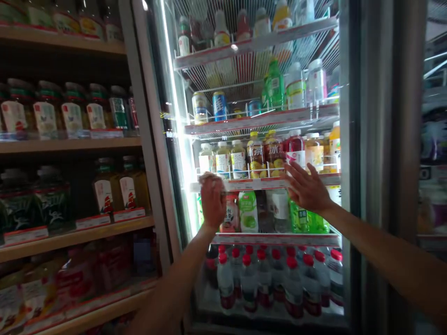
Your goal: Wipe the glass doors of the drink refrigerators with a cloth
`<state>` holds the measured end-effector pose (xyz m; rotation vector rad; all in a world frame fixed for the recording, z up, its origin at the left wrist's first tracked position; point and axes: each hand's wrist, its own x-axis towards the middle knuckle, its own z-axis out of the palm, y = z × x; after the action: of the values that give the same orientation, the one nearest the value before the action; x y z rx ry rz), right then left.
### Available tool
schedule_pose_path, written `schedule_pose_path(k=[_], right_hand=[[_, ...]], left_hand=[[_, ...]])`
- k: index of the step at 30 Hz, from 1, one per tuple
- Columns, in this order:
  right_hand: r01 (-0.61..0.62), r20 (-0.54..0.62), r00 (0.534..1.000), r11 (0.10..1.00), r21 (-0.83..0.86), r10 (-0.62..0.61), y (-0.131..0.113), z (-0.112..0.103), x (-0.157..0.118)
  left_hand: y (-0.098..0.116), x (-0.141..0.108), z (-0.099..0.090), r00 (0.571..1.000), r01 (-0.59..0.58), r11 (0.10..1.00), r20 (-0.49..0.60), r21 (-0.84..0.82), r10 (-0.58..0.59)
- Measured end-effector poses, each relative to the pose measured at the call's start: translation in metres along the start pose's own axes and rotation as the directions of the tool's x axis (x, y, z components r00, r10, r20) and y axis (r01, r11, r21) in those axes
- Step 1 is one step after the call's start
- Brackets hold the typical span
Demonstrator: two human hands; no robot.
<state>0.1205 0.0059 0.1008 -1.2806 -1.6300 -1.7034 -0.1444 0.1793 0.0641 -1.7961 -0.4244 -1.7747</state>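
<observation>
My left hand (213, 200) is raised in front of the lit drinks fridge, with its fingers closed round a crumpled, pale cloth (208, 177). It is slightly blurred. My right hand (309, 188) has its fingers spread, palm toward the fridge, and seems to rest on the glass door. Behind the hands is a fridge shelf edge (249, 184) with bottled drinks above it. Red-labelled bottles (295, 148) and yellow-capped tea bottles (255, 153) stand there. A green-labelled bottle (247, 211) is on the shelf below, between my hands.
Wooden shelves (70, 145) on the left carry rows of bottles. Several red-capped bottles (247, 279) stand at the fridge bottom. Cans (219, 106) and a green bottle (275, 86) sit higher up. A metal door frame (375, 139) runs down the right side.
</observation>
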Motion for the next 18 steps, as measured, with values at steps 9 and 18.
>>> schedule_pose_path(k=[9, 18], right_hand=[[-0.141, -0.047, 0.989, 0.989, -0.050, 0.139, -0.003, -0.003, 0.000], [-0.130, -0.060, 0.990, 0.991, -0.036, 0.127, -0.002, -0.002, 0.000]], left_hand=[[-0.050, 0.045, -0.009, 0.969, 0.188, 0.982, -0.157, -0.022, -0.189], [0.021, 0.056, 0.013, 0.868, -0.401, 0.894, 0.229, -0.201, 0.440]])
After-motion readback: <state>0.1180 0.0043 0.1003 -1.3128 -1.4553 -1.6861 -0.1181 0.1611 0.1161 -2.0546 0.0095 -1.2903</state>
